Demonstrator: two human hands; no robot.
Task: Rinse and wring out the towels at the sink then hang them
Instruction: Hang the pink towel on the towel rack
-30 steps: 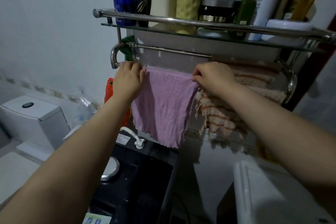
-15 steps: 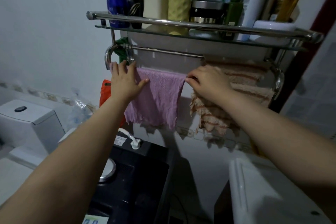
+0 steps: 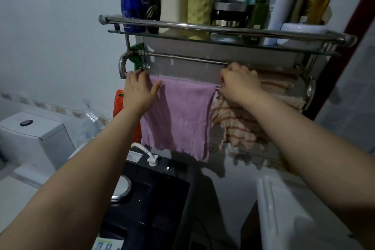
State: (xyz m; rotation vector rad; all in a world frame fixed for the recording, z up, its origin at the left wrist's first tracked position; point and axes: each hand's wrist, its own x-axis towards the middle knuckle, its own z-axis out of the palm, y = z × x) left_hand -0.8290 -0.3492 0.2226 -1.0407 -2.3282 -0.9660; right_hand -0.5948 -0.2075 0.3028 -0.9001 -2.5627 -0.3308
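A pink towel [image 3: 178,117] hangs spread over the front chrome bar of the towel rack [image 3: 121,63]. My left hand [image 3: 138,91] lies flat with straight fingers on the towel's upper left corner. My right hand [image 3: 239,83] pinches the towel's upper right corner at the bar. To the right of the pink towel, a beige towel with orange stripes [image 3: 243,128] hangs on the same bar, partly behind my right wrist.
A glass shelf [image 3: 223,40] above the bar carries several bottles and jars. Below stand a black sink [image 3: 158,193] with a white faucet [image 3: 146,152], a white toilet tank [image 3: 30,136] at left and a white appliance [image 3: 294,219] at right.
The pink towel now hangs wider and flatter along the bar. My right hand has drawn its right corner sideways, while my left hand stays flat on the left corner.
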